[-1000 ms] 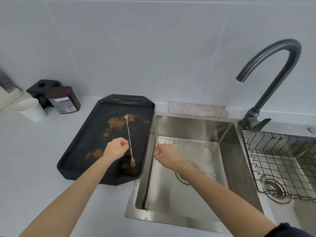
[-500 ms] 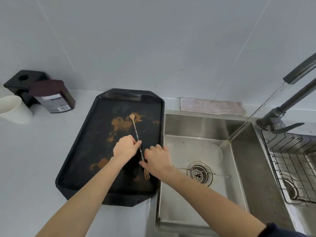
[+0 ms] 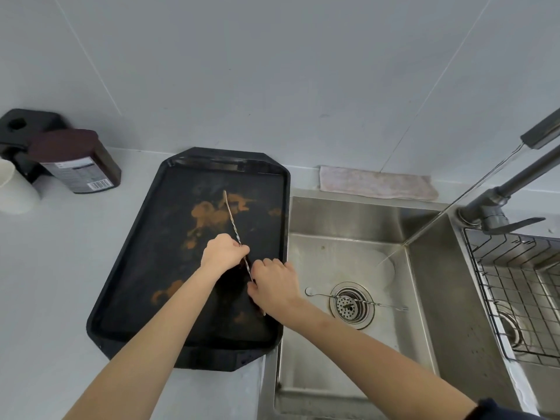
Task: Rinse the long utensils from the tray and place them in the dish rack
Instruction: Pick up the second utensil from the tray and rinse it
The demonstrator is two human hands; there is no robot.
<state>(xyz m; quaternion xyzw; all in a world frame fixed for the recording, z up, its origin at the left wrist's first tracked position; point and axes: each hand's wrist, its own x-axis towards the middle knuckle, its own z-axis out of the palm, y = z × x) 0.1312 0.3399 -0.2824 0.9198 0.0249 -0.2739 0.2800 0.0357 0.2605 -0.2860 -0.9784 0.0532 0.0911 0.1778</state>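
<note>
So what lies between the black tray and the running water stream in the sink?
In the head view, the right hand at the tray's edge, then wet basin floor; a long bar spoon lies across the drain strainer.

A brown jar point(image 3: 75, 162) with a barcoded label is seen lying on its side on the bench point(image 3: 45, 283). Just left of the jar, a white cup point(image 3: 13, 192) is cut by the frame edge. Behind the jar, touching it, a black block point(image 3: 27, 125) is set against the wall.
</note>
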